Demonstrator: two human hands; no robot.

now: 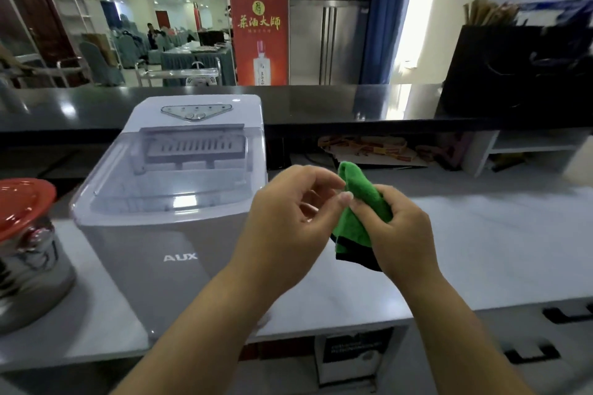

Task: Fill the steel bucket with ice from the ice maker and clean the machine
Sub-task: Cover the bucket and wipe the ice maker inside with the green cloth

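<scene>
A grey and white AUX ice maker (173, 202) stands on the pale counter, its clear lid down. At the far left edge sits the steel bucket (29, 269) with a red lid on it. Just right of the machine, above the counter, my right hand (398, 231) grips a folded green cloth (356, 202) with a black edge. My left hand (288, 221) is beside it, thumb and forefinger pinching the cloth's upper fold.
A black raised bar top (321, 102) runs behind the machine. Under it are papers (378, 151) and a white shelf (513, 147). A black bag (513, 70) stands at the back right. The pale counter (497, 234) stretches to the right.
</scene>
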